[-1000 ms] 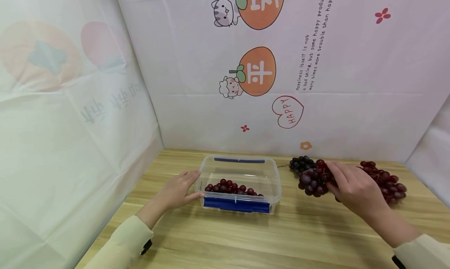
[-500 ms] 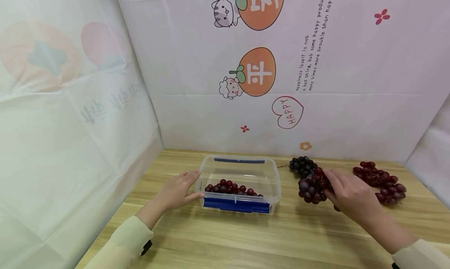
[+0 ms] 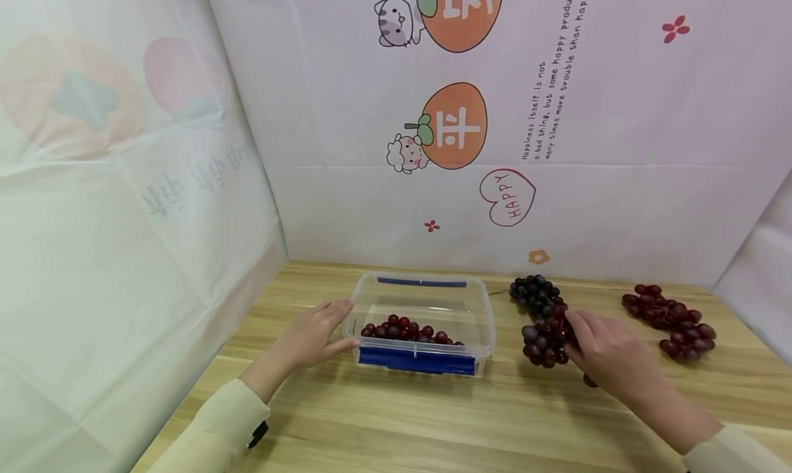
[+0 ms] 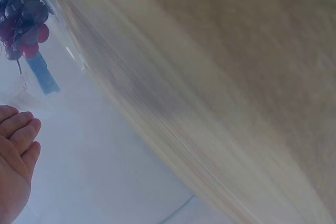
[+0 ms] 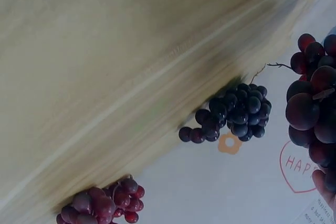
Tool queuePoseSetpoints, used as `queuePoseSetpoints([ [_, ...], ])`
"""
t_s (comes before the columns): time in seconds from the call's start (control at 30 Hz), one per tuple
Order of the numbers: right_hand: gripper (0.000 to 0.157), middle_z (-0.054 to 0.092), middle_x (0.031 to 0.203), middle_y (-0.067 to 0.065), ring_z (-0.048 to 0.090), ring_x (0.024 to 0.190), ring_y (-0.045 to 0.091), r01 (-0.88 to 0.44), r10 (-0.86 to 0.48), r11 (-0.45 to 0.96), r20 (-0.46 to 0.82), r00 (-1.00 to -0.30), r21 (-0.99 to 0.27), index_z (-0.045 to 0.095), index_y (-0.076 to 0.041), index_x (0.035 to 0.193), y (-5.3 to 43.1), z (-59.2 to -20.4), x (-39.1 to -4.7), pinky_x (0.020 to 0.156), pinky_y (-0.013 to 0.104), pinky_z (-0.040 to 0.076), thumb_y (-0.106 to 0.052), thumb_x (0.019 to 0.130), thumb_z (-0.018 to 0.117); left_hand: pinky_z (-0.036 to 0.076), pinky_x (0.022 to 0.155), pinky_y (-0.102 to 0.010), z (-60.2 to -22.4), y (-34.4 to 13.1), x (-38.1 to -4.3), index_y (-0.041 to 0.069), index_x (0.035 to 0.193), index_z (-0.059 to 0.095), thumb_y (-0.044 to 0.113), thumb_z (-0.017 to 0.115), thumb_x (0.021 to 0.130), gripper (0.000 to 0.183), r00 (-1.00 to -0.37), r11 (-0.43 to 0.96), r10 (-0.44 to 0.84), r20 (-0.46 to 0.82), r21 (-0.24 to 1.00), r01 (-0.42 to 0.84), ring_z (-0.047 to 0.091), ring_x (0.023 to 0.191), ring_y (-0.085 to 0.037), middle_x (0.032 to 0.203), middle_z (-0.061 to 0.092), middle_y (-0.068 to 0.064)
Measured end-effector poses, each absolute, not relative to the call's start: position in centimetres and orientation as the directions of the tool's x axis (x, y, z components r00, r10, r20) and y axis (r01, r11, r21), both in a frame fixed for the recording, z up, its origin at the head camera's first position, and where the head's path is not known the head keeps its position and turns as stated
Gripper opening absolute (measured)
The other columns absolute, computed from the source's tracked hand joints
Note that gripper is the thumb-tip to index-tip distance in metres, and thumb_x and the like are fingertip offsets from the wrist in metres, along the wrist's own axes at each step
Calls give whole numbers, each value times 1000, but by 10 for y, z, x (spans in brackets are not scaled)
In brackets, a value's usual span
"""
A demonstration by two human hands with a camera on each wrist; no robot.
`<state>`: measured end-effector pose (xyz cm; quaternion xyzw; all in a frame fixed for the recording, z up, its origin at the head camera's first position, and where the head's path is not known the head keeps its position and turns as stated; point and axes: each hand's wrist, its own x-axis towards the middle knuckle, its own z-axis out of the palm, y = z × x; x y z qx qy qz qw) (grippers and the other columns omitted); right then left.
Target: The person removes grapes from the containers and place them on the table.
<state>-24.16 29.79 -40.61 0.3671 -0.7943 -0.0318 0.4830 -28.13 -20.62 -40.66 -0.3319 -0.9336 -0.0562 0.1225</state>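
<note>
And there's the left hand (image 3: 312,335) at the left end of the clear box (image 3: 489,318), fingers stretched out against its side, gripping nothing. Over on the right, the right hand (image 3: 619,353) has its fingers curled round the held bunch (image 3: 543,341), to the right of the box; whether that bunch touches the table (image 3: 421,418), you can't tell. Room to move? A strip of wood shows between box rim and held bunch, and a broad stretch runs in front. It's tighter behind: the black bunch (image 3: 531,291) sits near the cloth wall (image 3: 619,218). The box's top is open. Now the count: one box, two blue latches (image 3: 416,360) showing, one held bunch, one black bunch. The red grapes (image 3: 671,320) at far right and the boxed grapes (image 3: 405,330)? One bunch or more each, impossible to say.
</note>
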Motion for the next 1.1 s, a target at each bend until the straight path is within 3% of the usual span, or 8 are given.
queuePoseSetpoints([
  [0.33, 70, 62, 78, 25, 59, 54, 35, -551, -599, 759, 705, -381, 347, 59, 16, 98, 294, -413, -240, 46, 45, 54, -42, 105, 21, 31, 111, -51, -407, -206, -282, -2, 147, 38, 58, 51, 95, 80, -755, 777, 603, 257, 26, 629, 40, 134, -35, 148, 41, -16],
  [0.6, 73, 59, 72, 22, 54, 48, 30, -524, -564, 793, 701, -437, 311, 59, 16, 96, 293, -419, -240, 39, 41, 50, -45, 104, 19, 30, 112, -50, -407, -207, -282, -2, 147, 38, 58, 50, 95, 80, -751, 773, 608, 258, 25, 634, 40, 135, -34, 148, 41, -16],
  [0.87, 82, 58, 69, 21, 53, 46, 26, -494, -489, 843, 687, -537, 214, 59, 15, 94, 298, -424, -235, 35, 37, 45, -53, 100, 13, 31, 112, -50, -406, -206, -282, -3, 147, 38, 56, 52, 95, 80, -747, 769, 610, 265, 29, 638, 40, 134, -35, 148, 41, -17],
  [0.9, 82, 58, 69, 20, 52, 46, 25, -489, -480, 849, 679, -555, 201, 59, 15, 94, 298, -424, -234, 34, 35, 44, -53, 100, 15, 30, 112, -50, -406, -206, -282, -3, 147, 38, 56, 52, 95, 80, -746, 769, 611, 265, 28, 639, 40, 134, -34, 148, 41, -17],
  [1.0, 60, 58, 70, 18, 51, 47, 21, -453, -441, 879, 622, -647, 151, 59, 14, 96, 299, -424, -229, 35, 32, 43, -45, 98, 48, 30, 112, -50, -407, -206, -282, -3, 147, 38, 56, 52, 95, 79, -745, 768, 612, 265, 25, 640, 40, 134, -34, 148, 41, -17],
  [1.1, 43, 57, 72, 16, 49, 47, 19, -402, -388, 910, 544, -744, 100, 58, 14, 99, 298, -422, -224, 37, 31, 42, -23, 81, 73, 30, 112, -49, -407, -207, -282, -3, 147, 38, 56, 52, 95, 79, -745, 769, 612, 264, 21, 639, 40, 135, -33, 148, 41, -17],
])
